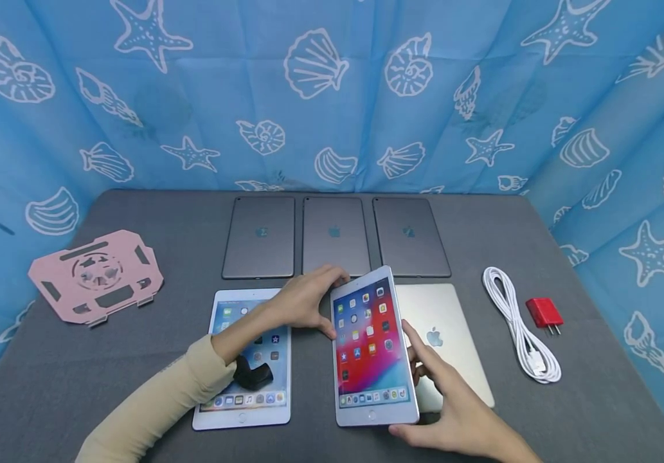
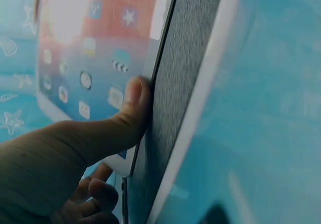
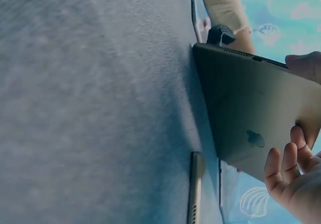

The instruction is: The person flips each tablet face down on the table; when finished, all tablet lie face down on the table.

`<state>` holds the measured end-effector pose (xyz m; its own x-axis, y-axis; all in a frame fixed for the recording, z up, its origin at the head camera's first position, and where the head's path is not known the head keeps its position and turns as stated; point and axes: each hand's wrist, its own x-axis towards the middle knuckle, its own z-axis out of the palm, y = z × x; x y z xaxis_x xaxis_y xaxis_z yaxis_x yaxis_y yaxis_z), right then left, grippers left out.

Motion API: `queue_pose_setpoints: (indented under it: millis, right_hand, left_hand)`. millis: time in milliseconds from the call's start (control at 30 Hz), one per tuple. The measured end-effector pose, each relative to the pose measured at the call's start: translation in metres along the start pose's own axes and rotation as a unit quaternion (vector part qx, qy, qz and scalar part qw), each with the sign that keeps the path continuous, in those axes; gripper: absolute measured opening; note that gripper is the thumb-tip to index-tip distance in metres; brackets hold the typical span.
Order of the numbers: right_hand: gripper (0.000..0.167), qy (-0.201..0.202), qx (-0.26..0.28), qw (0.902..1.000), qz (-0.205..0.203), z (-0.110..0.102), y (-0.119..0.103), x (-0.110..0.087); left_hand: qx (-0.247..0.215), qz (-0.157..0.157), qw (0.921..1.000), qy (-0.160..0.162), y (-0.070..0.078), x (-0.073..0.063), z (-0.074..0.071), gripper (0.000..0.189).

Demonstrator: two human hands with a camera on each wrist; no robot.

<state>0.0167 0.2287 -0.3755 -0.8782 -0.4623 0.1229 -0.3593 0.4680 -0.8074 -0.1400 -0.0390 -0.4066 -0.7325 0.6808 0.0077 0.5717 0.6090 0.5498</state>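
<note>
A white-framed tablet (image 1: pixel 369 341) with a lit red and blue home screen is tilted up on its left edge, its right side raised. My right hand (image 1: pixel 453 405) holds that raised side, thumb at the bottom edge and fingers behind the back, where an apple logo (image 3: pixel 256 138) shows in the right wrist view. My left hand (image 1: pixel 308 299) is at the upper left corner; its thumb (image 2: pixel 134 96) presses on the left edge in the left wrist view. Under my left forearm lies a second lit tablet (image 1: pixel 242 418). A silver tablet (image 1: pixel 447 360) lies face down behind my right hand.
Three dark grey tablets (image 1: pixel 259 238) lie face down in a row at the back. A pink metal stand (image 1: pixel 123 247) is at the left. At the right are a coiled white cable (image 1: pixel 517 328) and a red plug adapter (image 1: pixel 542 312). Shell-print curtains surround the grey table.
</note>
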Motion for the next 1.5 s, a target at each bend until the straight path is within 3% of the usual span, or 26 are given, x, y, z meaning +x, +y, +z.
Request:
queue_pose_setpoints:
  millis: [267,433,633,800,1033,1133,1300,1500]
  right_hand:
    - [0.125,-0.008,0.022,0.9980,-0.059,0.003,-0.008,0.009]
    - [0.125,-0.017,0.020,0.9980,-0.058,0.007,-0.011,0.014]
    - [0.124,-0.013,0.021,0.9964,-0.081,0.010,-0.009,0.016]
    - [0.124,-0.016,0.018,0.9967,-0.077,0.011,-0.009,0.016]
    - [0.122,-0.026,0.032,0.9970,-0.066,0.013,-0.012,0.018]
    - [0.121,-0.024,0.036,0.9955,-0.084,0.015,-0.012,0.020]
    - [0.121,-0.025,0.032,0.9948,-0.094,0.021,-0.014,0.024]
    - [0.118,-0.045,0.028,0.9948,-0.087,0.034,-0.012,0.029]
  left_hand:
    - [0.000,0.003,0.9993,0.038,0.009,0.007,0.011,0.099]
    - [-0.009,0.019,0.9980,0.059,0.011,0.009,0.016,0.099]
    - [-0.029,0.019,0.9984,0.044,0.010,0.009,0.014,0.098]
    - [-0.075,0.031,0.9965,0.018,0.009,0.007,0.002,0.088]
    - [-0.174,0.062,0.9827,0.001,0.009,0.008,-0.027,0.070]
    - [-0.182,0.074,0.9804,0.010,0.011,0.007,-0.037,0.081]
    - [-0.177,0.074,0.9814,0.015,0.016,0.005,-0.046,0.116]
    - [-0.176,0.066,0.9821,0.012,0.017,0.003,-0.049,0.117]
